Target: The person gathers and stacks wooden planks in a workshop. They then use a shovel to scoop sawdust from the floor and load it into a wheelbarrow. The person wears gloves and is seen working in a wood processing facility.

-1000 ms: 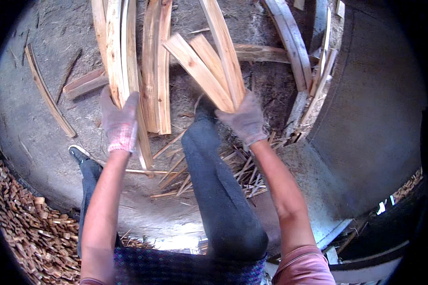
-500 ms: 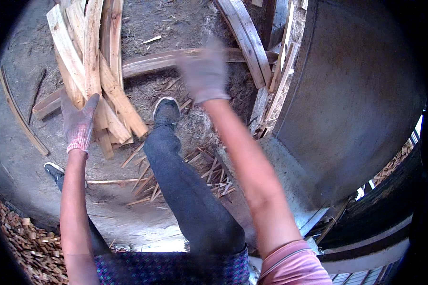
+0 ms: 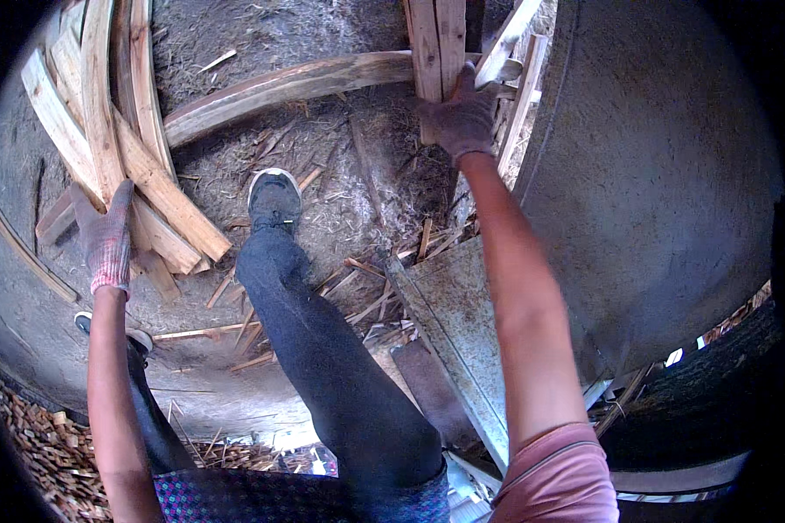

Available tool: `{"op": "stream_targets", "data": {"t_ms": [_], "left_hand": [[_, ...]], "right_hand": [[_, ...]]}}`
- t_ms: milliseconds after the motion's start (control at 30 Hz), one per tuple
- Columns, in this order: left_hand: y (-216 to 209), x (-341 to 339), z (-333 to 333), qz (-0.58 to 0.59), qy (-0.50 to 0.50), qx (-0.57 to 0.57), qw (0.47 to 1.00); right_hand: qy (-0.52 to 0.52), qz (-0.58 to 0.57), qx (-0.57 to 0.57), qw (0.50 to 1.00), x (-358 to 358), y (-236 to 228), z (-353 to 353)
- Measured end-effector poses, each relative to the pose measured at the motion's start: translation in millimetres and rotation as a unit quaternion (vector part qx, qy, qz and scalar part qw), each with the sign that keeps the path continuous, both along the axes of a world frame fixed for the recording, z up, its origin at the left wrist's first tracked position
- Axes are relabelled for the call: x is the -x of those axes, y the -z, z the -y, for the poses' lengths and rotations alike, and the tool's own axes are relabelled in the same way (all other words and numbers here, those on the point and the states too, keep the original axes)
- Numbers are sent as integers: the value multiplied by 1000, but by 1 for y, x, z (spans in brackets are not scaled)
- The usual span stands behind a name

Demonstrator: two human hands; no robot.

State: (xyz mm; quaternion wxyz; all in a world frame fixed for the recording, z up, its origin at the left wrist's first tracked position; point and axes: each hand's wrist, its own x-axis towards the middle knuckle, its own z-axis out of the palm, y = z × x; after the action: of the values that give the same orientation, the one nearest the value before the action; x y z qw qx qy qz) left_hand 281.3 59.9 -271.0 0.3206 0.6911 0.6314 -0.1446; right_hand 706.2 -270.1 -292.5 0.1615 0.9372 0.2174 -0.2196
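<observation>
My left hand [image 3: 106, 231], in a pale knitted glove with a pinkish cuff, is closed about the lower end of a wooden plank [image 3: 105, 113]. Thumb and fingers lie on opposite sides of that end. The plank rests on a fanned stack of light, rough planks at the far left. Over at the far right, my gloved right hand [image 3: 462, 122] is closed around the near ends of two planks [image 3: 439, 44] lying side by side. Its fingertips are partly hidden behind the wood.
A long curved timber [image 3: 296, 80] lies crosswise under the stack. Splintered strips [image 3: 358, 296] litter the ground around my shoe [image 3: 275, 196]. To the right stand a metal ledge [image 3: 458, 305] and a large dark panel [image 3: 654, 192]. Small wood pieces [image 3: 39, 444] are heaped at lower left.
My right hand has moved right from above the crosswise timber and taken hold of the two planks, which now point more upright. My left hand stays at its plank; the view has shifted.
</observation>
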Motion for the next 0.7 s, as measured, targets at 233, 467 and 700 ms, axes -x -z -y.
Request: {"op": "stream_targets", "data": {"t_ms": [233, 467, 700], "left_hand": [[0, 2, -4, -18, 20, 14, 1000], [-22, -8, 9, 55, 54, -62, 995], [-68, -24, 25, 172, 108, -123, 971]], "right_hand": [[138, 58, -170, 974, 44, -10, -29], [123, 88, -177, 973, 97, -19, -44], [197, 108, -134, 965, 81, -1, -66]]}}
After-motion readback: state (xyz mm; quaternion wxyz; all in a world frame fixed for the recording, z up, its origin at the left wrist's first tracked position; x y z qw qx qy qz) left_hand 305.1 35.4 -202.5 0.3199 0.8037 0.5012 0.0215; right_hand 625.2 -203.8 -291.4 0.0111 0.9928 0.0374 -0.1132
